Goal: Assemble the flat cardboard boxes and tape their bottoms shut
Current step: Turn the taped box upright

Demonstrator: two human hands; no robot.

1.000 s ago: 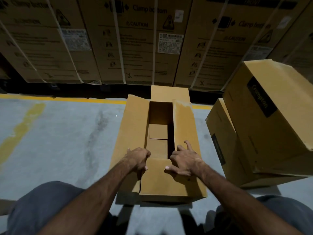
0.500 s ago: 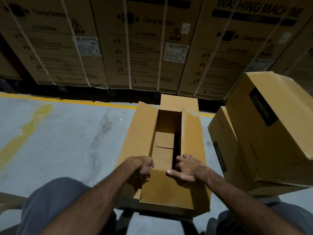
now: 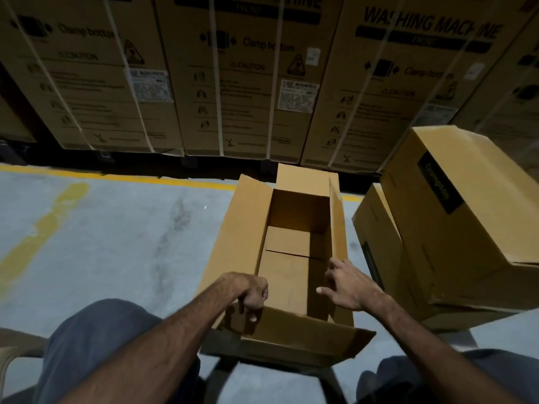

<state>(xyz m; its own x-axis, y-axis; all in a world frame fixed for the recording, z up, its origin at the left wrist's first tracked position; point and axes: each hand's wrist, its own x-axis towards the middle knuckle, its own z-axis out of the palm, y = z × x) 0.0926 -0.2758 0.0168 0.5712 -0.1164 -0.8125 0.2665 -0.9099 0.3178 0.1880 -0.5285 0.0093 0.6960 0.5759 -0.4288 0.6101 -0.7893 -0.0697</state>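
An open brown cardboard box (image 3: 242, 228) stands on the concrete floor in front of my knees, with its four top flaps spread. Inside it, two bottom flaps meet at a seam. My left hand (image 3: 251, 293) curls its fingers over the near left corner of the box, where the left flap meets the near flap. My right hand (image 3: 347, 287) has spread fingers, and its fingertips touch the near end of the upright right flap (image 3: 337, 223). No tape is in view.
Two assembled brown boxes sit right of the open one, the upper box (image 3: 466, 228) leaning on the lower box (image 3: 379, 246). Strapped washing-machine cartons (image 3: 248, 83) form a wall behind a yellow floor line (image 3: 116, 177). Bare concrete floor (image 3: 116, 243) lies to the left.
The right flap has swung from leaning over the opening to upright, so the opening is wider. My hands have moved apart, and my right hand has left the near flap.
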